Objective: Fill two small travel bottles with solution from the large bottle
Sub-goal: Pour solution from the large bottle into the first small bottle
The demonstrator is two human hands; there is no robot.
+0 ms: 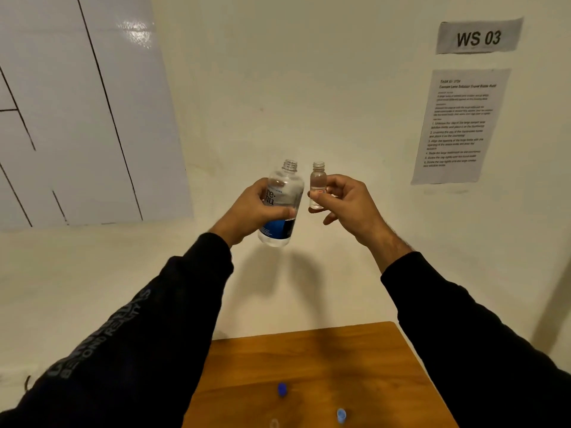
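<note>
Both bottles were up in the air in front of the wall, well above the wooden table point(309, 359). The left hand point(247, 211) was wrapped round the large solution bottle point(282, 202), uncapped and close to upright, leaning a touch right. The right hand point(346, 202) pinched a small travel bottle point(318, 185) between thumb and fingers, also uncapped, just right of the big one with the necks side by side, not touching.

The small one looked like it had clear liquid in it, roughly half I'd guess, but it's hard to call through clear plastic. So caps-off was done and pouring either hadn't started or was only partly through.

Down on the near end of the table sat a dark blue cap point(282, 389) and a lighter blue cap point(341, 415). Something pale at the bottom edge could have been the second travel bottle, too blurry to say. Still left by my reckoning: filling, the second bottle, recapping.
</note>
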